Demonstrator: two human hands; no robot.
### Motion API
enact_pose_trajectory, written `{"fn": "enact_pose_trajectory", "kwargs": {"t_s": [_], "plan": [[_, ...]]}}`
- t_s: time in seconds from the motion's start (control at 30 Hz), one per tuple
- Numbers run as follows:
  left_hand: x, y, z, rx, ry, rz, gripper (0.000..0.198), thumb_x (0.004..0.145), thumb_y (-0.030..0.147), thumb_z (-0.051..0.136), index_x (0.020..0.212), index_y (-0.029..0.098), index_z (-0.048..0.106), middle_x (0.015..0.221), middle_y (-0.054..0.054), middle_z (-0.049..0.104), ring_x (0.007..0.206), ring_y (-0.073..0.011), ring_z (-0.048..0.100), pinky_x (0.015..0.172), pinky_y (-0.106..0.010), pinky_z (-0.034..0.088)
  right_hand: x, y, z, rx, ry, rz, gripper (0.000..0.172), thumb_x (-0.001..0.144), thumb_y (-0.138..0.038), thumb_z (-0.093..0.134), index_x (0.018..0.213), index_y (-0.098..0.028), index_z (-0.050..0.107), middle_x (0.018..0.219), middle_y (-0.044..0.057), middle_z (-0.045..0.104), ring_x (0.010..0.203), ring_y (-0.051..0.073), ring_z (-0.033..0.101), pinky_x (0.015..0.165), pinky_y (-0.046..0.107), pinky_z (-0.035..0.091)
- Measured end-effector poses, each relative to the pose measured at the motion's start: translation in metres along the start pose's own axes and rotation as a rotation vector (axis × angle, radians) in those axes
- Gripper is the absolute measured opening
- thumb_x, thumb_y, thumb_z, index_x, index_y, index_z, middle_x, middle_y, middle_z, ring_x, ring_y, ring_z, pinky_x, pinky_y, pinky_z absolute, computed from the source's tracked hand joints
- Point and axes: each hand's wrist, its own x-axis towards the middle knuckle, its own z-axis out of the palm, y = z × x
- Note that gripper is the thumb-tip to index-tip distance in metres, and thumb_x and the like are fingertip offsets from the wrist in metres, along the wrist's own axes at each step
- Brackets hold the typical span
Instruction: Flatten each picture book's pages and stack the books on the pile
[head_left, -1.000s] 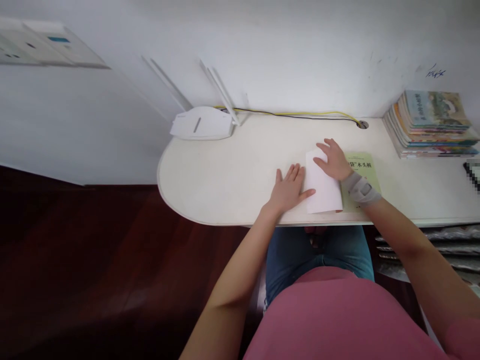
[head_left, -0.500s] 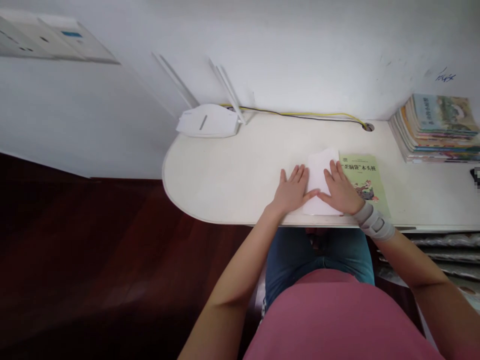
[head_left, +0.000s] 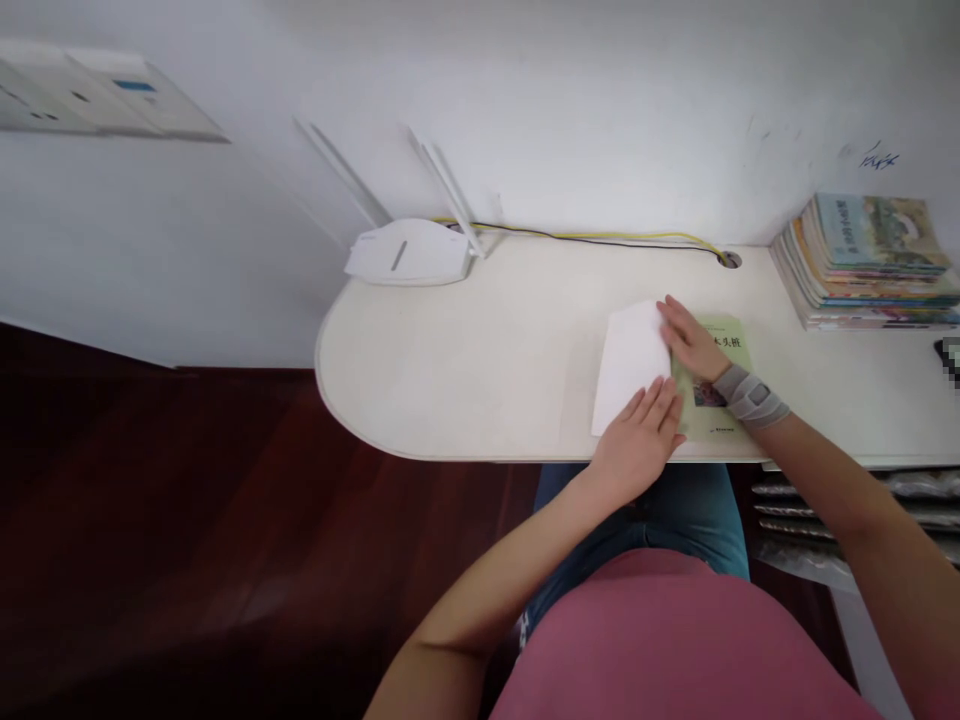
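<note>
A white sheet of paper (head_left: 630, 365) lies on the white desk (head_left: 450, 370), its right edge against a green book (head_left: 729, 415) with printed characters and a picture on the cover. My left hand (head_left: 641, 430) rests flat on the paper's lower right corner, fingers stretched out. Farther up that same edge, my right hand (head_left: 694, 340) lies with its fingers extended, covering part of the book's cover. A grey strap (head_left: 750, 395) wraps the right wrist. Whether the paper continues under the book is hidden.
A white router (head_left: 409, 255) with antennas stands at the desk's back left. Yellow and black cables run along the wall to a cable hole (head_left: 730, 260). A stack of books (head_left: 877, 265) sits at the right, near a dark object (head_left: 949, 355) at the frame edge.
My left hand has moved right and toward me, from the paper's left side to its lower right corner. My right hand has shifted slightly up and right along the edge.
</note>
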Motion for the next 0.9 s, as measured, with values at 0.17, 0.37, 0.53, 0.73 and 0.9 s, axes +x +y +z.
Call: {"fn": "enact_pose_trajectory", "kwargs": {"t_s": [0.17, 0.37, 0.53, 0.73, 0.9], "plan": [[-0.015, -0.01, 0.021, 0.053, 0.074, 0.03, 0.045, 0.097, 0.033, 0.04, 0.133, 0.006, 0.046, 0.143, -0.019, 0.044, 0.137, -0.0259, 0.033, 0.111, -0.04, 0.036, -0.006, 0.003, 0.016, -0.033, -0.024, -0.112, 0.069, 0.09, -0.057, 0.035, 0.144, -0.013, 0.036, 0.153, 0.015, 0.028, 0.142, 0.026, 0.023, 0.114, 0.048, 0.025], [-0.023, -0.015, 0.024, 0.063, 0.108, 0.009, 0.049, 0.095, 0.033, 0.044, 0.135, 0.004, 0.043, 0.141, -0.022, 0.045, 0.136, -0.0262, 0.035, 0.11, -0.04, 0.036, -0.008, 0.002, 0.017, -0.099, -0.021, -0.183, 0.063, 0.09, -0.046, 0.04, 0.147, -0.021, 0.029, 0.156, 0.008, 0.024, 0.143, 0.028, 0.018, 0.113, 0.055, 0.023], [-0.015, -0.011, 0.013, 0.112, 0.058, 0.091, 0.045, 0.095, 0.035, 0.045, 0.131, 0.009, 0.05, 0.143, -0.016, 0.045, 0.135, -0.0274, 0.037, 0.111, -0.044, 0.033, -0.008, -0.002, 0.013, -0.117, -0.055, -0.222, 0.055, 0.092, -0.039, 0.037, 0.144, -0.021, 0.037, 0.154, 0.007, 0.029, 0.144, 0.027, 0.016, 0.114, 0.054, 0.024], [-0.011, -0.013, 0.004, 0.122, 0.058, 0.194, 0.039, 0.095, 0.03, 0.046, 0.126, 0.009, 0.055, 0.137, -0.016, 0.052, 0.131, -0.0276, 0.044, 0.108, -0.041, 0.036, -0.012, -0.006, 0.011, -0.086, -0.063, -0.252, 0.055, 0.09, -0.044, 0.041, 0.14, -0.02, 0.043, 0.149, 0.01, 0.037, 0.143, 0.028, 0.018, 0.114, 0.054, 0.024], [-0.011, -0.014, 0.005, 0.124, 0.094, 0.224, 0.037, 0.096, 0.031, 0.044, 0.122, 0.009, 0.058, 0.133, -0.012, 0.057, 0.126, -0.0269, 0.05, 0.104, -0.038, 0.041, 0.003, -0.007, 0.009, 0.054, -0.041, -0.095, 0.062, 0.089, -0.05, 0.042, 0.14, -0.016, 0.04, 0.152, 0.013, 0.032, 0.141, 0.029, 0.024, 0.113, 0.051, 0.027]]}}
